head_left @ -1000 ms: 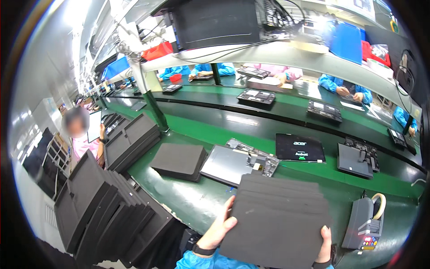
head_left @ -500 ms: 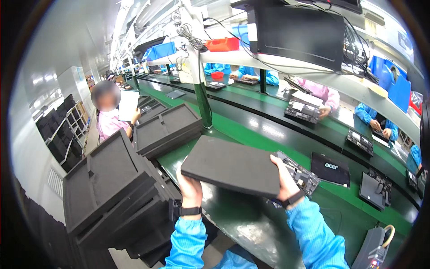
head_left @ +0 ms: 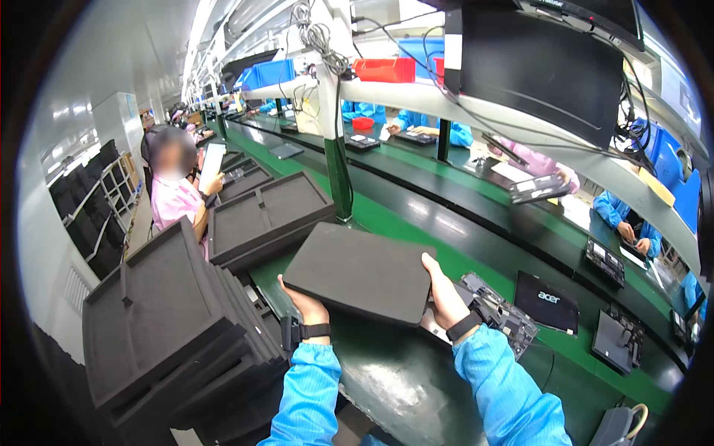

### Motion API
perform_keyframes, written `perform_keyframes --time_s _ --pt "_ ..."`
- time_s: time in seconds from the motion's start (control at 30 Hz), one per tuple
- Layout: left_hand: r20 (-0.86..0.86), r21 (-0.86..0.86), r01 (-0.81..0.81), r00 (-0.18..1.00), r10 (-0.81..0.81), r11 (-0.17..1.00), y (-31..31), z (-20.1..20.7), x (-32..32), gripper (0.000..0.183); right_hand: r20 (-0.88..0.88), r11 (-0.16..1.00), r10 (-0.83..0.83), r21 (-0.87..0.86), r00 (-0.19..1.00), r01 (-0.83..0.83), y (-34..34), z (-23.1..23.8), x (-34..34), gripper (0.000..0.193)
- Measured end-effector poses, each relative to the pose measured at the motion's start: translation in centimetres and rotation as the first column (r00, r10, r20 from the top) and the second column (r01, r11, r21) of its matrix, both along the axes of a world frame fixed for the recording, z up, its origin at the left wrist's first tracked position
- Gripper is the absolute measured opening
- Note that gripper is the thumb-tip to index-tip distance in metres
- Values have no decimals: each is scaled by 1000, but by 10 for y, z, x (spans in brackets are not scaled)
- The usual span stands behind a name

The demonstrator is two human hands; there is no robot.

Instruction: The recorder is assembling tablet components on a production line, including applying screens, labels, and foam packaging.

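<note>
Both my hands grip a flat, dark grey rectangular slab with rounded corners and a matte, foam-like surface. It is held slightly tilted above the green bench. My left hand supports its near left edge, fingers running underneath and partly hidden. At the right edge, my right hand has its thumb on the side, and the remaining fingers are out of sight. Just beyond my right wrist, an opened laptop base with bare circuitry lies on the bench. A closed black laptop lid lies farther right.
Stacked black foam trays stand at my left, with another tray stack behind. A green-wrapped post rises beyond the slab. A dark monitor hangs at the upper right. A person in pink stands left; co-workers sit across the line.
My hands have carried the slab a little to the left. Across the line, a co-worker's laptop base has shifted and tilted. The person in pink has turned the pale sheet more edge-on.
</note>
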State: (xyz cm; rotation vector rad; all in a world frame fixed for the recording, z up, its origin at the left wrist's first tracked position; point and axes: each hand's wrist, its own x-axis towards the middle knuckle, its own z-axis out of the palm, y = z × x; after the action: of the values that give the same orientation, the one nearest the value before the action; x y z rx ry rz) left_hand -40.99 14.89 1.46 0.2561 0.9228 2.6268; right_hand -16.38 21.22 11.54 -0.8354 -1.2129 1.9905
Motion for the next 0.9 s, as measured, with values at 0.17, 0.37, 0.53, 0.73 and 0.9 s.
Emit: perform_keyframes --time_s 0.17,0.37,0.53,0.73,0.9 --pt "8 -32 -65 998 65 997 8 -34 -10 56 80 962 -100 264 992 75 29 -58 4 52" --pt "20 -53 -147 989 148 988 -33 14 58 58 218 961 -226 207 949 182 -32 -54 39 74" --pt "-25 27 11 1000 -11 1000 -39 39 125 64 246 993 -47 113 968 20 -65 -37 27 82" --pt "-4 -127 24 1000 -25 992 -61 33 118 61 -5 978 -147 146 989 146 -14 -10 17 44" --pt "-100 -213 -55 994 35 975 -67 18 95 50 79 987 -119 116 990 109 1 16 7 53"
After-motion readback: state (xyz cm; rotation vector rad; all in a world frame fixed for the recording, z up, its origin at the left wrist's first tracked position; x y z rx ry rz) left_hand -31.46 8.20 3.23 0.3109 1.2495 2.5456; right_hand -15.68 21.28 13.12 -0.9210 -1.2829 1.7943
